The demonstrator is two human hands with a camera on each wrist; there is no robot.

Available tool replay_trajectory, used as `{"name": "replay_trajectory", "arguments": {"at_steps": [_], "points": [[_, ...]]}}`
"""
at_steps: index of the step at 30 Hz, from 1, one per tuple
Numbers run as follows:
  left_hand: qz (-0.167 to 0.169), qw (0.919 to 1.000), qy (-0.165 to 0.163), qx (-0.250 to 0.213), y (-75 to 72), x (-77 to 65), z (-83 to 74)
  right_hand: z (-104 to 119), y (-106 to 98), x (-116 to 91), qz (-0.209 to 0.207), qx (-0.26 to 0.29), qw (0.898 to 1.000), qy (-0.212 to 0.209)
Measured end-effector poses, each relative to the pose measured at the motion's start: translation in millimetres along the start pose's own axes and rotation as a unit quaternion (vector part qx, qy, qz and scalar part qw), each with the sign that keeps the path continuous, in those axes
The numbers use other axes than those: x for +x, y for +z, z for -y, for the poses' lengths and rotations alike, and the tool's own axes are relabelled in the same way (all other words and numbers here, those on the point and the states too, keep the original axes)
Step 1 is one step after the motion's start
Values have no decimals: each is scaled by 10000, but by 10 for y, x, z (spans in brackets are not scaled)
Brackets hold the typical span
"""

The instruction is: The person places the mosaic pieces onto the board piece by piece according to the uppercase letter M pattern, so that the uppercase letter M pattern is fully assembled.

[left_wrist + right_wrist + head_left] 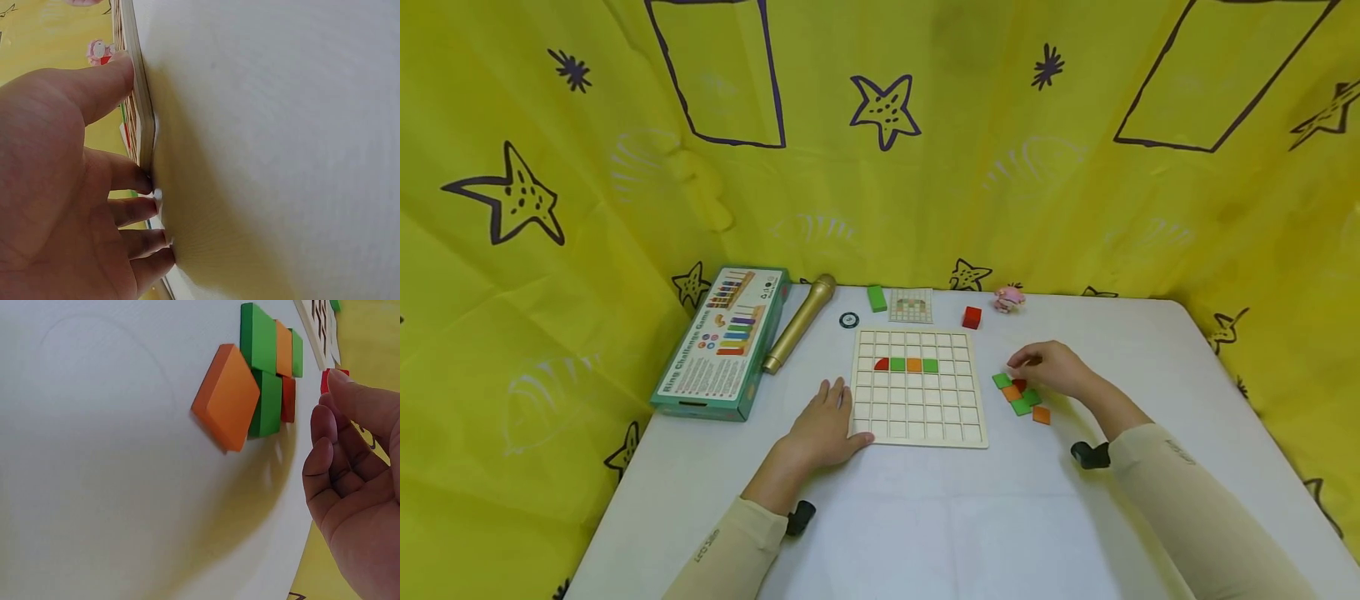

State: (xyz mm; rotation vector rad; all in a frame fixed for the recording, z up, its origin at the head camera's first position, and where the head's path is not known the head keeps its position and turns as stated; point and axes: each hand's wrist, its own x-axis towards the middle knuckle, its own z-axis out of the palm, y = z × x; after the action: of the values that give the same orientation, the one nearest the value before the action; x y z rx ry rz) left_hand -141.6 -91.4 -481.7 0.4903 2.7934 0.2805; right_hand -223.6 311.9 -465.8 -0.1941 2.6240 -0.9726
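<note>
A pale wooden grid board (917, 408) lies mid-table. One row on it holds a red rounded tile (882, 364), a green tile (897, 364), an orange tile (913, 365) and another green one. My left hand (822, 425) rests at the board's left edge, its thumb (112, 81) touching the corner and its fingers extended. Over a cluster of loose tiles hovers my right hand (1051, 368), with loosely bent fingers and no tile visibly held. Below it lie green tiles (257, 337), a red tile (288, 400) and an orange tile (228, 400).
Behind the board are a pattern card (911, 306), a green block (877, 298), a red cube (972, 317), a round chip (849, 320) and a pink figurine (1009, 299). A gold microphone (801, 325) and a game box (722, 342) lie left. A yellow curtain (820, 192) encloses the table.
</note>
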Motion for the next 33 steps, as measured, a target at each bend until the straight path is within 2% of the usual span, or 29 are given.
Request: {"name": "replay_trajectory", "arguments": {"at_steps": [9,20,33], "points": [[15,10000,22,73,21,15,11,-104,-19,-75,19,25,9999,-142],[19,9999,13,113,16,11,9,-225,15,-77,78,-54,9999,-112],[40,10000,23,48,2,11,8,-199,28,-65,212,-255,9993,-189]]}}
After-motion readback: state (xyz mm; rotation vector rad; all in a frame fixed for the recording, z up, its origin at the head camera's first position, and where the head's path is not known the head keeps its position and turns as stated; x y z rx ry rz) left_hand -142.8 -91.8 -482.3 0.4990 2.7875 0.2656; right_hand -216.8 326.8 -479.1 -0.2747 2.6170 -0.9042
